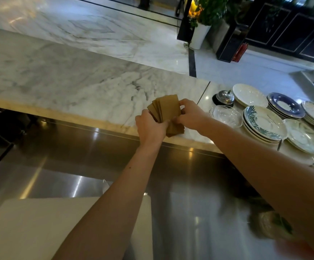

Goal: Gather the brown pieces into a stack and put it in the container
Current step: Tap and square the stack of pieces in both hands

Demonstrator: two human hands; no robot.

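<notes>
Several flat brown pieces (168, 107) are bunched together, fanned slightly at the top, over the near edge of the marble counter (77, 79). My left hand (150, 128) grips the bundle from its left and lower side. My right hand (190, 114) holds its right side, fingers curled on the edge. The lower end of the bundle rests on or just above the counter. No container for the pieces can be told apart in view.
Stacks of plates (265, 124) and saucers, a clear glass dish (225, 115) and a metal call bell (224, 98) crowd the counter to the right. A steel worktop (77, 162) lies below, with a pale board (30, 222) at the near left.
</notes>
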